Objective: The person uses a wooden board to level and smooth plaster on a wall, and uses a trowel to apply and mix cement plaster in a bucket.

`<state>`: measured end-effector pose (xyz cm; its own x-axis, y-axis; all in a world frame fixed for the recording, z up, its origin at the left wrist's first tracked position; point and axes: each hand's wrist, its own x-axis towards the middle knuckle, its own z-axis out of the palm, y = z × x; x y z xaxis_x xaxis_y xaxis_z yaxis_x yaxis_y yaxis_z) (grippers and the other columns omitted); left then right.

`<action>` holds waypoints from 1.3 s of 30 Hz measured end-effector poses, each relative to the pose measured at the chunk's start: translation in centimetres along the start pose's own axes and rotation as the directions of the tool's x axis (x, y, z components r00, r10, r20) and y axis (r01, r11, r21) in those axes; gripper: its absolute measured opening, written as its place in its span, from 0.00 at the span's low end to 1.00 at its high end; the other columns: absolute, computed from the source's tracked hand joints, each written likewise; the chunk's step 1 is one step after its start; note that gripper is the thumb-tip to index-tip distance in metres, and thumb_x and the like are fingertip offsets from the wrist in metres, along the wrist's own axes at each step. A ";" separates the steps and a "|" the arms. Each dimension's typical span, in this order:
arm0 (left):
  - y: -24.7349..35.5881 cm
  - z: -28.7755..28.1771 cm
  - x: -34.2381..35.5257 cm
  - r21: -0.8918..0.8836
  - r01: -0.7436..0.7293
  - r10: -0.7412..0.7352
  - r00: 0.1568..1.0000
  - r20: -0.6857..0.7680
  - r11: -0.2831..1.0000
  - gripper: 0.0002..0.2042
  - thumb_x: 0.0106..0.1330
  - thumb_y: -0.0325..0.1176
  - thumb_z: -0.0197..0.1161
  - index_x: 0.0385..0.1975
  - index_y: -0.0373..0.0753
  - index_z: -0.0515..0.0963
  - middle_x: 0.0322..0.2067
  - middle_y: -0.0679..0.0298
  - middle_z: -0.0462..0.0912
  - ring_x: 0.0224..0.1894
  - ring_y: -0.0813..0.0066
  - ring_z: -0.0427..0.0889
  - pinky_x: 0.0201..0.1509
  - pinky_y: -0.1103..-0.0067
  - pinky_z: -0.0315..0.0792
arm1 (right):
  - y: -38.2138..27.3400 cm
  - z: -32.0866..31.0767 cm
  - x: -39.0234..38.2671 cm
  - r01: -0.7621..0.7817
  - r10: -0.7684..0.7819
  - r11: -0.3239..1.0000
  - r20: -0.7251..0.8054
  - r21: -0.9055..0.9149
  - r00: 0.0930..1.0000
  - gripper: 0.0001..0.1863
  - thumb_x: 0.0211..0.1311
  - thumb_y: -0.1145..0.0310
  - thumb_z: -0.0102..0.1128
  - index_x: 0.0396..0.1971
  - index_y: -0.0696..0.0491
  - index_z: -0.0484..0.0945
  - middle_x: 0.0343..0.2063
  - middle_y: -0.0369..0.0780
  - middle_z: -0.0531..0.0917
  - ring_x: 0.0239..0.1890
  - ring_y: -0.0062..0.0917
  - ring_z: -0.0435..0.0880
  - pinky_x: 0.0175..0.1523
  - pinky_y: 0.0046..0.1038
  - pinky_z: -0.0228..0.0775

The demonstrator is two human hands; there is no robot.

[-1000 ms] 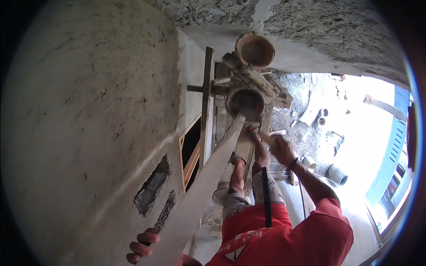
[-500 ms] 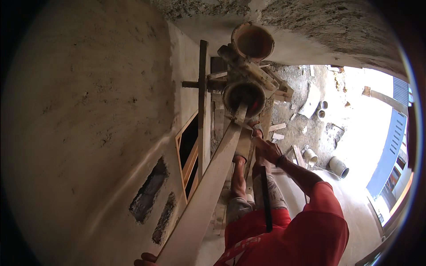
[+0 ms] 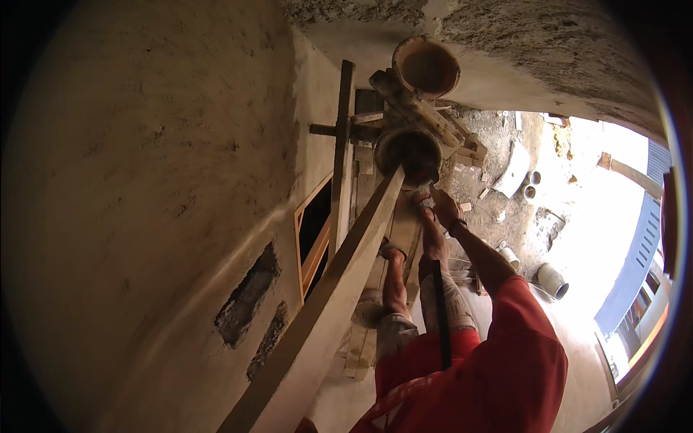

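Observation:
My right hand [image 3: 447, 209] is closed on a trowel, reaching to the rim of the middle bucket [image 3: 390, 148]; the blade is dark and hard to make out inside. A long, pale straight-edge board [image 3: 317, 310] rises diagonally from the bottom of the view, its far end over that bucket. My left hand is hidden at the lower edge. My legs and feet rest on narrow planks below the bucket, which sits among rough timbers.
A second bucket [image 3: 429, 65] stands beyond crossed timbers [image 3: 411, 108]. A plastered wall [image 3: 144, 180] with rough recesses [image 3: 245, 292] and a wood-framed opening fills the left. Far below at right lie rubble, scraps and pipe-like cylinders [image 3: 552, 281] beside a bright opening.
My right hand has moved up to the middle bucket with the trowel. My left fingers, seen on the board earlier, have left the view. The board's far end sits slightly higher.

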<state>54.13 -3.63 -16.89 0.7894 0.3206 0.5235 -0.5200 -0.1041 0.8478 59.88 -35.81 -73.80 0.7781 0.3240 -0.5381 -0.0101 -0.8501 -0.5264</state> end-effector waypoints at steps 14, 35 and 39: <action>5.6 6.9 11.4 -0.636 0.574 0.528 0.372 0.764 0.516 0.08 0.64 0.38 0.50 0.24 0.44 0.70 0.18 0.58 0.70 0.21 0.60 0.75 0.27 0.66 0.70 | -15.3 -28.9 -14.2 0.452 -0.475 0.876 0.133 0.170 0.870 0.30 0.44 0.65 0.63 0.53 0.41 0.74 0.36 0.46 0.82 0.34 0.39 0.82 0.41 0.34 0.75; 29.6 -3.7 4.0 0.037 -0.057 0.060 0.994 -0.089 0.998 0.19 0.56 0.39 0.58 0.46 0.38 0.68 0.28 0.60 0.68 0.27 0.64 0.68 0.34 0.67 0.65 | -10.3 -23.8 -6.5 0.292 -0.241 0.950 0.336 -0.111 0.910 0.20 0.57 0.66 0.54 0.51 0.43 0.70 0.43 0.41 0.79 0.45 0.36 0.79 0.46 0.37 0.72; 33.1 -7.5 -3.3 0.187 -0.146 0.204 0.918 -0.341 0.971 0.39 0.52 0.55 0.64 0.55 0.32 0.58 0.40 0.54 0.65 0.41 0.59 0.66 0.48 0.66 0.62 | -10.6 -24.2 -11.5 -0.114 0.153 0.985 0.352 -0.130 0.924 0.22 0.56 0.59 0.59 0.51 0.47 0.72 0.31 0.42 0.83 0.31 0.29 0.82 0.34 0.31 0.71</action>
<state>31.88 -1.04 8.80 0.5070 0.5940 0.6246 -0.5594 -0.3245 0.7627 66.24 -40.60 -46.15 0.4963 0.3153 -0.8088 -0.0169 -0.9280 -0.3722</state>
